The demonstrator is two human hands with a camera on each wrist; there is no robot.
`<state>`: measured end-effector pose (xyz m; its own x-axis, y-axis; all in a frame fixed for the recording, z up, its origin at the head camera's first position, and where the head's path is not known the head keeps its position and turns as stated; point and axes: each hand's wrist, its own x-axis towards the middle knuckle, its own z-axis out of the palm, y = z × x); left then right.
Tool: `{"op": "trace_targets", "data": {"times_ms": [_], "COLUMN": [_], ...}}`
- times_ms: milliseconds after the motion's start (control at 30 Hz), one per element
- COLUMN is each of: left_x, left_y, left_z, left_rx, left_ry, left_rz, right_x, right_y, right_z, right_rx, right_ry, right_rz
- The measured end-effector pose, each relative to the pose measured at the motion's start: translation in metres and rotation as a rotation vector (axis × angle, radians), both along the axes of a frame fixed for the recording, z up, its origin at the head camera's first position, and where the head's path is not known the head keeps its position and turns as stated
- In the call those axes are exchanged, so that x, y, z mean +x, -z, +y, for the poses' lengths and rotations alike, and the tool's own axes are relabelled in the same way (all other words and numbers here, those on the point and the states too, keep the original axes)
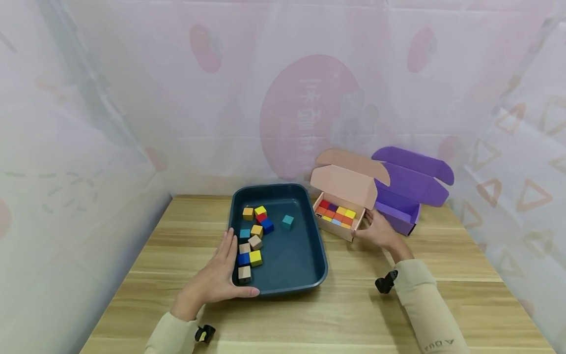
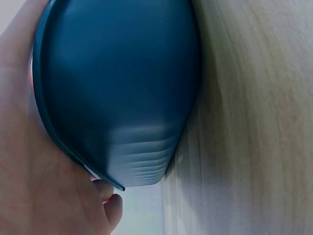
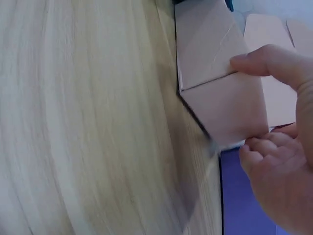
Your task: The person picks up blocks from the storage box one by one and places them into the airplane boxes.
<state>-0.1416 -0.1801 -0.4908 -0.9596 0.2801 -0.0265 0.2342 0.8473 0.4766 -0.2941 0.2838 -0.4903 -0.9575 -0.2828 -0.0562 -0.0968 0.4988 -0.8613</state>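
Note:
A dark teal tray [image 1: 292, 273] holds several small wooden cubes, mostly along its left side, with a teal cube [image 1: 288, 222] apart to the right. My left hand [image 1: 212, 278] rests on the tray's near left corner, fingers straight along the left rim and thumb along the front rim. In the left wrist view the palm lies against the rim above the tray's outer wall [image 2: 117, 73]. A peach cardboard box [image 1: 331, 228], lid up, contains rows of coloured cubes. My right hand [image 1: 378, 231] grips its near right corner, thumb on the front wall and fingers bent at the side wall [image 3: 225, 107].
Just behind and right of the peach box stands a purple box [image 1: 404, 223] with its lid raised. Both boxes and the tray are on a wooden table [image 1: 353, 314]. A pale printed curtain [image 1: 243, 123] hangs close behind them.

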Motion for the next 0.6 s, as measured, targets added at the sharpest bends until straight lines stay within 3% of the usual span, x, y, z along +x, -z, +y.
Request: {"op": "trace_targets", "data": {"times_ms": [133,433,600], "left_x": [-0.001,-0.001,-0.002], "left_y": [0.0,0.0,0.001], "left_z": [-0.001,-0.004,-0.005], "left_rx": [0.004,-0.002,-0.007], "left_ry": [0.001,-0.011,-0.01], "left_rz": [-0.001,0.013,0.013], "right_x": [0.0,-0.007,-0.015], "right_y": [0.0,0.005,0.006], "right_z": [-0.003,-0.005,-0.011], "right_rx": [0.028,0.053,0.075], "right_ry": [0.032,0.027,0.088], "right_rz": [-0.003,0.108,0.137]}}
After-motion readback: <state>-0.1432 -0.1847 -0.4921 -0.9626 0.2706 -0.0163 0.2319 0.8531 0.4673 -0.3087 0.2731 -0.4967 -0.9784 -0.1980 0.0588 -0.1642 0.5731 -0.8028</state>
